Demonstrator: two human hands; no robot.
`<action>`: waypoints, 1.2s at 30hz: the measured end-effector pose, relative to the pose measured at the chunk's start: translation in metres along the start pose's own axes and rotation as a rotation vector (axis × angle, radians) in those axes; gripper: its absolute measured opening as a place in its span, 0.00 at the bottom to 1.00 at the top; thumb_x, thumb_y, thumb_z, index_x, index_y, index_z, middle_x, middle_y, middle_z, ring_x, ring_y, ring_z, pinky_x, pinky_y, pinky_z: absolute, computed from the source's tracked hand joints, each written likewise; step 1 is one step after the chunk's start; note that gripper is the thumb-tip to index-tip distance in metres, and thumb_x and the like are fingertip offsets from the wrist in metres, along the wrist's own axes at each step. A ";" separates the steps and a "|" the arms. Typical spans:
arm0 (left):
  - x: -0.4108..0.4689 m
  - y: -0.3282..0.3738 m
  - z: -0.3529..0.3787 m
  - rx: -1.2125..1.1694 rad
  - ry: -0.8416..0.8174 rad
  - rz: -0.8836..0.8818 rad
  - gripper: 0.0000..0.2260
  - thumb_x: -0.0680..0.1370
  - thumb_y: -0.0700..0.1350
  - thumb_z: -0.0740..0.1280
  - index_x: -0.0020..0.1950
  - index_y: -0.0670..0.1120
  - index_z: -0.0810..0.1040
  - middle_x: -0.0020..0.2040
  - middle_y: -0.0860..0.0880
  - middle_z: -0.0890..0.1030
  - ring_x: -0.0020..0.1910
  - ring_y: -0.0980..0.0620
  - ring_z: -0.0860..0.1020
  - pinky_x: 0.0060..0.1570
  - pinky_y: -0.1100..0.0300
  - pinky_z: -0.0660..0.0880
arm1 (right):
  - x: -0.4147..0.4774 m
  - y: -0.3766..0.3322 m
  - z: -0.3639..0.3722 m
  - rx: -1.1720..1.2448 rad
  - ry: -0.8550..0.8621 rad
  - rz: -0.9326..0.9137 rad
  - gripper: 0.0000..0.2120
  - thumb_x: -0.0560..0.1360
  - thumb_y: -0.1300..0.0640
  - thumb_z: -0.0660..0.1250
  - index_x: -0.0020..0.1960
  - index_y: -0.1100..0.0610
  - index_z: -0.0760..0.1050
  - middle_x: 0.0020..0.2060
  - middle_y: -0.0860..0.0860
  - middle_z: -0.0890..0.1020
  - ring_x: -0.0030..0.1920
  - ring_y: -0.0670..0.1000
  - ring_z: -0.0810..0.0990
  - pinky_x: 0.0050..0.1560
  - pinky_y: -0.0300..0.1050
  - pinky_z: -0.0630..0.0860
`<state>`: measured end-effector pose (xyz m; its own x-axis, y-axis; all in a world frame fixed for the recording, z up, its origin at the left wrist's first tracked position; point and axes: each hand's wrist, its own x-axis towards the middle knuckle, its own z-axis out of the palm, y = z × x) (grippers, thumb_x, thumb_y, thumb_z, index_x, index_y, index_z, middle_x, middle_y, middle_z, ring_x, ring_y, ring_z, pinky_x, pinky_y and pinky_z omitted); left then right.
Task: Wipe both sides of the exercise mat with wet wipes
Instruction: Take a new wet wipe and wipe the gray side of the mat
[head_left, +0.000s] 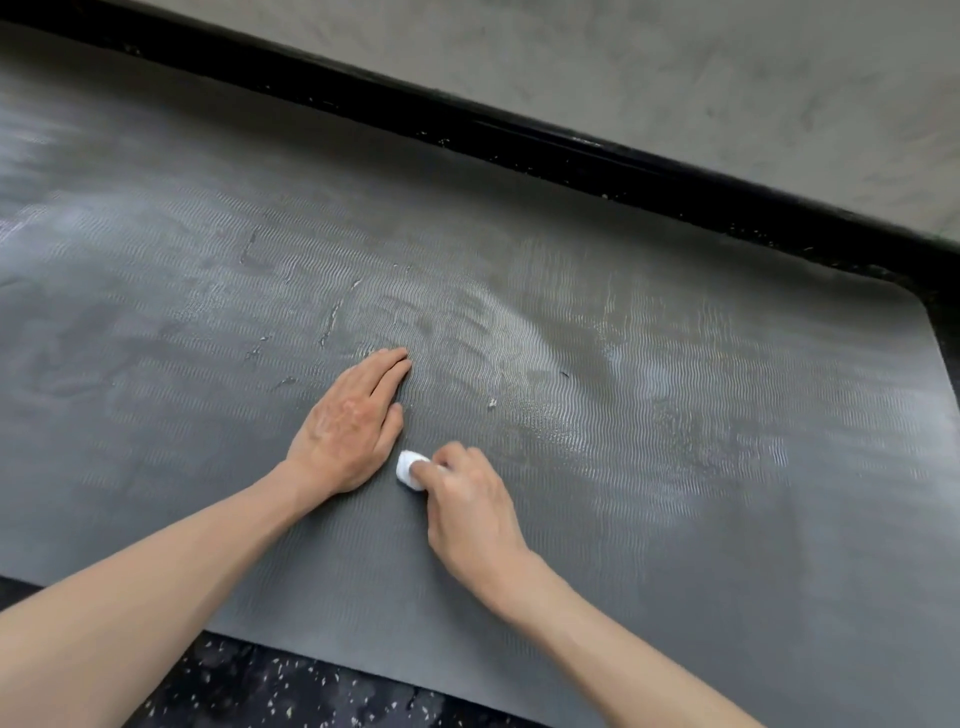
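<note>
Both hands working: left hand (349, 423) pressing flat on mat (675, 467), right hand (467, 512) pinching balled wet wipe (409, 470). Risk: small wad skipping patches.

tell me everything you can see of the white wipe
The wet wipe is a small white wad, bunched rather than spread flat, looking like soft cloth or paper. The right hand grips it with curled fingers, so only one end shows. It sits against the grey ribbed exercise mat, close beside the thumb side of the flat left hand.

Grey wavy-ribbed mat (623, 415), white wipe (408, 467)
</note>
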<state>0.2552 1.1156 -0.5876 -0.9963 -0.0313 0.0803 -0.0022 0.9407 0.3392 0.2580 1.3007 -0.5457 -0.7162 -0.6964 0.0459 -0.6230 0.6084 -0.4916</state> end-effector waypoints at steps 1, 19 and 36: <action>0.001 0.000 0.000 0.001 0.001 0.003 0.25 0.79 0.48 0.53 0.72 0.37 0.68 0.73 0.42 0.69 0.72 0.44 0.67 0.73 0.51 0.61 | -0.007 -0.003 0.002 0.001 -0.011 -0.017 0.13 0.63 0.70 0.69 0.43 0.56 0.75 0.39 0.54 0.74 0.36 0.56 0.72 0.29 0.44 0.71; -0.001 -0.001 0.000 0.005 0.016 0.019 0.25 0.80 0.48 0.52 0.73 0.37 0.68 0.74 0.43 0.68 0.73 0.44 0.65 0.74 0.53 0.57 | -0.075 -0.025 0.006 -0.073 -0.309 -0.243 0.10 0.70 0.54 0.63 0.49 0.45 0.77 0.39 0.47 0.71 0.36 0.48 0.71 0.26 0.39 0.62; 0.000 -0.002 0.001 -0.013 0.015 0.019 0.25 0.79 0.48 0.53 0.73 0.37 0.68 0.73 0.42 0.68 0.73 0.43 0.66 0.73 0.51 0.59 | -0.051 0.008 -0.006 -0.020 -0.225 -0.189 0.12 0.65 0.66 0.70 0.47 0.57 0.74 0.42 0.55 0.73 0.38 0.55 0.71 0.27 0.46 0.71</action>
<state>0.2548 1.1142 -0.5894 -0.9947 -0.0191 0.1011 0.0175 0.9368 0.3494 0.2879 1.3438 -0.5464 -0.5006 -0.8636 -0.0601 -0.7464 0.4658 -0.4754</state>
